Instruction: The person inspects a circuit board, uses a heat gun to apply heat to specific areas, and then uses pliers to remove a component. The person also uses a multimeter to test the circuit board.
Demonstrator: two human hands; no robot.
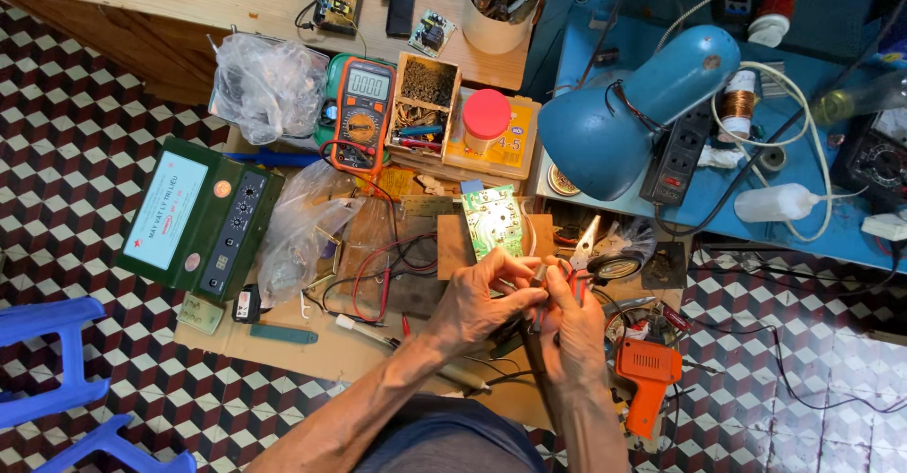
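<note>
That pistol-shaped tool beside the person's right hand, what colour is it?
The pistol-shaped tool is bright orange, seen best in the head view, the only view.

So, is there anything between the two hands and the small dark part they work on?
Nothing visible. The left hand and right hand already meet around the small dark part, fingers touching it; the red-handled pliers lie just beyond, not between.

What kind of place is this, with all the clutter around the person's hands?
Probably a small electronics repair bench: an orange multimeter, a green circuit board and an orange soldering gun lie around the hands.
</note>
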